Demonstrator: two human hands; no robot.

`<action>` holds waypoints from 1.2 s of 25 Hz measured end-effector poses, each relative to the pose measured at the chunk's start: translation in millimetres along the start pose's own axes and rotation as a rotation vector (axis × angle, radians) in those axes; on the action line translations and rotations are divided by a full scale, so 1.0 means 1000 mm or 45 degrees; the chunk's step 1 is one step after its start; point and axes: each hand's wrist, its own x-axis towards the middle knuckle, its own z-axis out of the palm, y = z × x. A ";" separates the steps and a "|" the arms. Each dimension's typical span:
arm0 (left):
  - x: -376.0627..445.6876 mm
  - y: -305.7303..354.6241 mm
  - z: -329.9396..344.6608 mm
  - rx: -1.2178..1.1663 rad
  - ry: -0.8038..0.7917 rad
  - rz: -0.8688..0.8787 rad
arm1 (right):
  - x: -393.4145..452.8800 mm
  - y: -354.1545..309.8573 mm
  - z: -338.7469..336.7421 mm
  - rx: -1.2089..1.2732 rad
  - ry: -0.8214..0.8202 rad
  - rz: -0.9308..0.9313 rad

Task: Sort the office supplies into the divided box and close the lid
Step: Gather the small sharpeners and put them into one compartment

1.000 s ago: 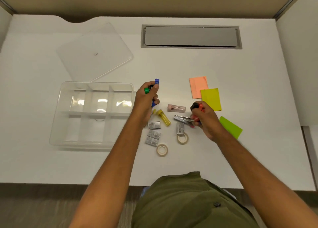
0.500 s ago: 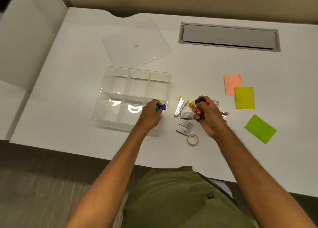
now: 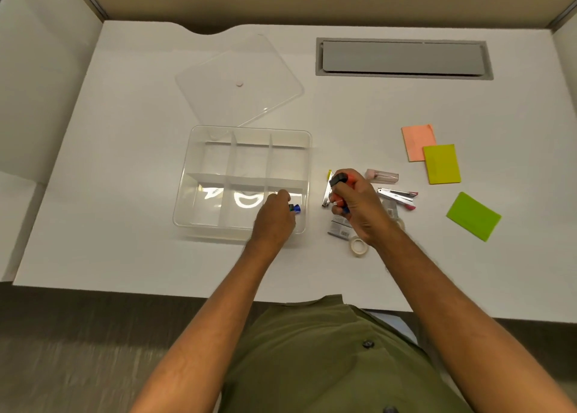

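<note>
A clear divided box [image 3: 199, 138] sits on the white desk with its lid [image 3: 237, 85] lying off behind it. My left hand [image 3: 273, 219] reaches into the box's near right compartment, shut on green and blue markers [image 3: 294, 208]. To the right of the box, my right hand [image 3: 359, 206] is shut on a black-capped orange marker [image 3: 342, 178] and other markers. Around that hand lie a yellow stapler [image 3: 327, 191], a pink stapler [image 3: 382, 175], a red stapler [image 3: 398, 195], staple boxes [image 3: 338, 230] and a tape roll [image 3: 358, 246].
Orange [image 3: 416, 141], yellow [image 3: 441, 164] and green [image 3: 473, 216] sticky-note pads lie at the right. A grey cable hatch [image 3: 402, 58] is set in the desk at the back. Partition walls bound the desk on the left, back and right.
My left hand carried the green and blue markers from the pile leftward into the box's near right compartment. My right hand stayed by the pile holding its markers. The view shifted.
</note>
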 end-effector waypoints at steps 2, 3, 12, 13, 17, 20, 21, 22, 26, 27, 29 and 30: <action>-0.010 -0.003 -0.007 0.001 0.061 0.085 | 0.002 0.000 0.014 -0.128 -0.011 -0.023; -0.016 -0.006 -0.011 -0.026 0.122 0.130 | 0.003 0.000 0.022 -0.211 -0.013 -0.036; -0.015 -0.086 -0.026 0.181 0.298 0.078 | 0.025 0.032 0.084 -1.230 -0.330 -0.467; -0.016 -0.088 -0.024 0.162 0.289 0.084 | 0.026 0.038 0.087 -1.312 -0.388 -0.503; -0.016 -0.093 -0.017 0.134 0.350 0.086 | 0.027 0.061 0.087 -1.664 -0.433 -0.673; -0.014 -0.094 -0.014 0.144 0.358 0.078 | 0.026 0.068 0.082 -1.792 -0.441 -0.789; -0.014 -0.094 -0.014 0.142 0.353 0.082 | 0.026 0.068 0.080 -1.812 -0.451 -0.806; -0.014 -0.094 -0.014 0.138 0.347 0.083 | 0.026 0.068 0.079 -1.827 -0.462 -0.809; -0.013 -0.094 -0.013 0.131 0.352 0.073 | 0.024 0.061 0.074 -1.818 -0.454 -0.795; -0.012 -0.095 -0.012 0.130 0.353 0.073 | 0.022 0.057 0.071 -1.783 -0.438 -0.811; -0.010 -0.095 -0.011 0.138 0.361 0.074 | 0.015 0.049 0.063 -1.707 -0.366 -0.843; -0.010 -0.096 -0.011 0.153 0.368 0.078 | 0.010 0.045 0.056 -1.671 -0.317 -0.850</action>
